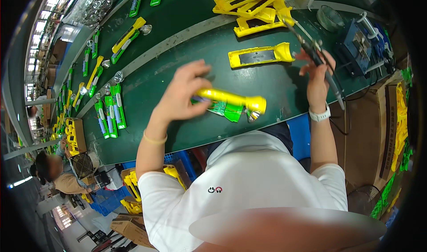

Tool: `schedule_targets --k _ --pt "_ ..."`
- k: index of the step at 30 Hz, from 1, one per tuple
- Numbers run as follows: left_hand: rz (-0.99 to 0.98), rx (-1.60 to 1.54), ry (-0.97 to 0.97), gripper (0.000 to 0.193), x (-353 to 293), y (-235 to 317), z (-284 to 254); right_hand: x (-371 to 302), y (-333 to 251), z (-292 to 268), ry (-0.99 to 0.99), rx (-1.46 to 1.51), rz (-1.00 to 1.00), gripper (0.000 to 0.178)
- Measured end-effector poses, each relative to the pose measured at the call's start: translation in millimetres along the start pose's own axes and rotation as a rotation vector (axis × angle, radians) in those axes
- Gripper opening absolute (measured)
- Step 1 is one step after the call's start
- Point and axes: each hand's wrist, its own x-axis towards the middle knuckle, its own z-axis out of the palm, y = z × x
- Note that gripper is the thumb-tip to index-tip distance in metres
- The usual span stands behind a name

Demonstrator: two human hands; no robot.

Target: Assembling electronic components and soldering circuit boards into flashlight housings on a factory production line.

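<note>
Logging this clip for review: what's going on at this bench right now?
A person at a green workbench is handling flashlight parts. The left hand grips a yellow flashlight body with a green half-shell under it, just above the bench. The right hand holds a soldering iron, raised and tilted away. Another open yellow shell lies ahead, a pile of yellow shells sits farther back, and green assemblies lie to the left.

single head-worn fisheye view, looking steeply down from above the person's own white-shirted chest, close over the dark green work table (187,132), edges bending toward the dark round rim
</note>
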Motion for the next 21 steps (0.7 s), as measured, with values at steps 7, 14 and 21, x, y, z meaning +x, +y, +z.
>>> schedule_targets --k 7,14,21 --pt "-0.103 -0.153 0.016 0.039 -24 -28 12 -16 15 -22 -0.07 -0.039 0.199 0.054" --pt "-0.586 0.192 0.309 0.056 53 -188 -36 -12 17 -18 -0.237 0.04 0.302 0.051" --pt "-0.867 0.318 0.14 0.074 133 -321 -121 -15 18 -17 -0.24 -0.014 0.311 0.056"
